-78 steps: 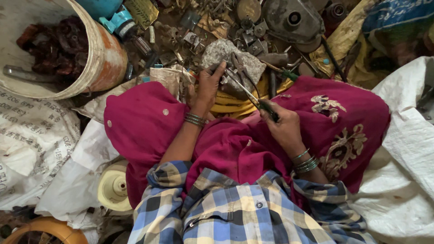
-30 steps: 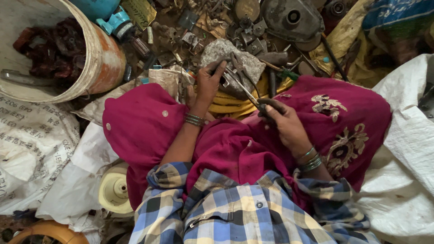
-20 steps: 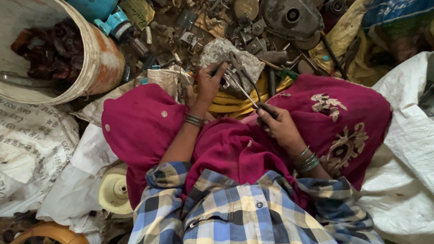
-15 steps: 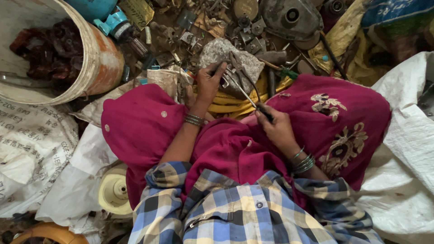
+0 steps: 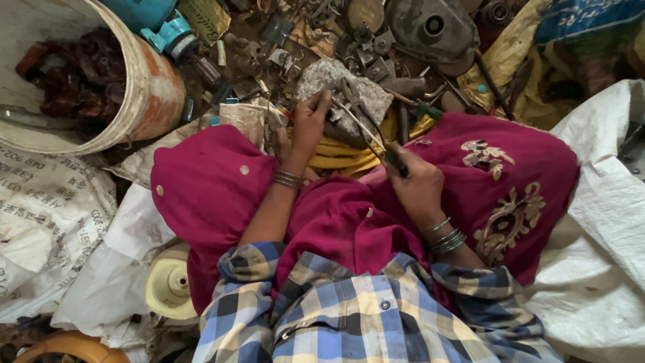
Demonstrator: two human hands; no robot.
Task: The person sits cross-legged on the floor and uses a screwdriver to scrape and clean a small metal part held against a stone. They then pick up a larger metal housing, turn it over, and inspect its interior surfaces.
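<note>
Screwdriver [image 5: 366, 132]: 1, gripped by right hand [image 5: 416, 185] | left hand [image 5: 310, 124] pinching metal part [image 5: 339, 111] | stone [image 5: 346, 91]: 1

Blue-yellow plaid shirt with rolled sleeves, embroidered magenta garment, metal bangles on both wrists

2 hands: left hand [image 5: 310, 125], right hand [image 5: 418, 185]. 1 screwdriver [image 5: 368, 136]. 1 grey stone [image 5: 344, 84]. 1 white bucket [image 5: 151, 91]. 1 cream plastic spool [image 5: 171, 289]. 1 grey metal casing [image 5: 430, 28]. Small scrap bits: too many to count.
</note>
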